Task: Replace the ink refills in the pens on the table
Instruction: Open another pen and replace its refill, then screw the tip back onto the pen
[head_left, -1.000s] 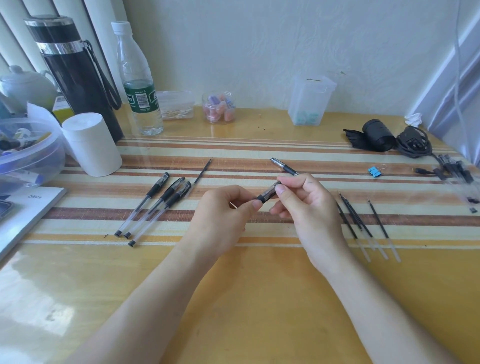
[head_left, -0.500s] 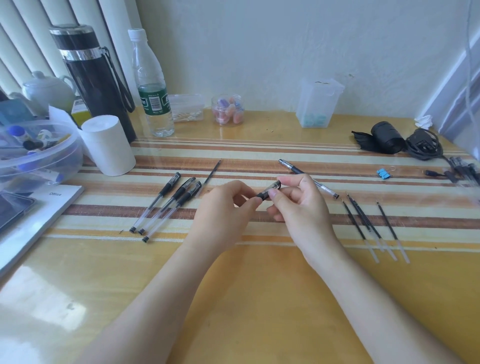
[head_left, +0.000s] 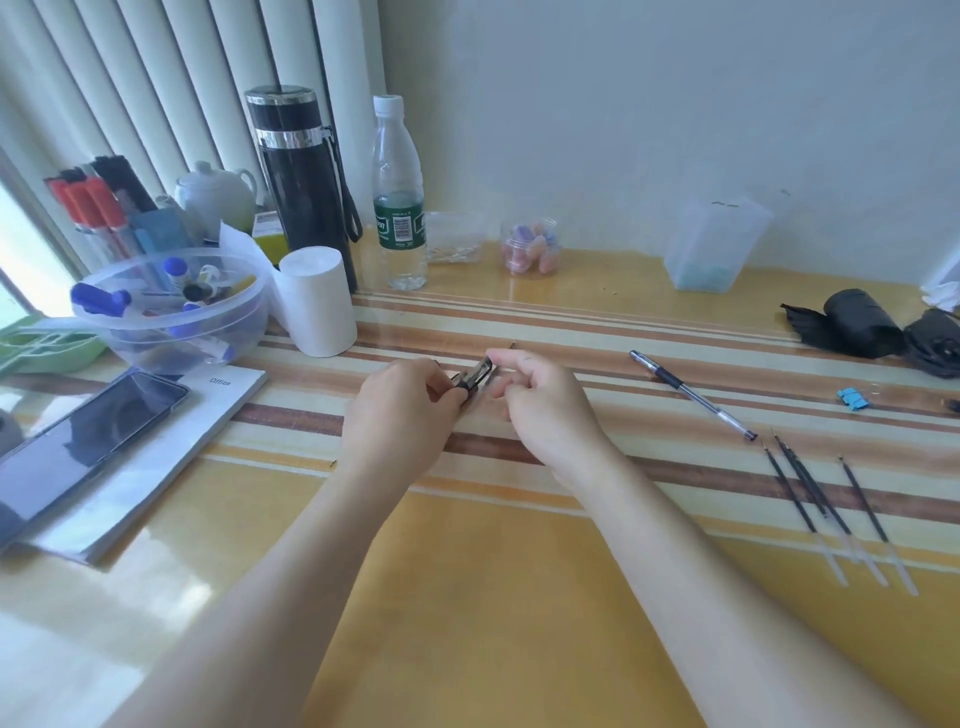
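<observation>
A black-capped clear pen (head_left: 471, 380) is pinched in my left hand (head_left: 400, 410) just above the striped table mat. The index fingertip and thumb of my right hand (head_left: 540, 410) close on the pen's upper, capped end. The group of pens that lay left of centre is hidden behind my left hand. Another assembled pen (head_left: 691, 396) lies apart to the right. Several thin black refills (head_left: 810, 488) with clear tails lie side by side at the right, near the front of the mat.
A white paper roll (head_left: 314, 301), a black flask (head_left: 304, 182) and a water bottle (head_left: 399, 197) stand behind my left hand. A clear bowl of markers (head_left: 171, 306), a phone (head_left: 88, 431) on a booklet, a blue clip (head_left: 852, 399) and black pouches (head_left: 857, 322) ring the mat.
Both hands carried the pen left and down toward the mat, over where the group of pens lay. The view swung left, showing the bowl, markers and phone.
</observation>
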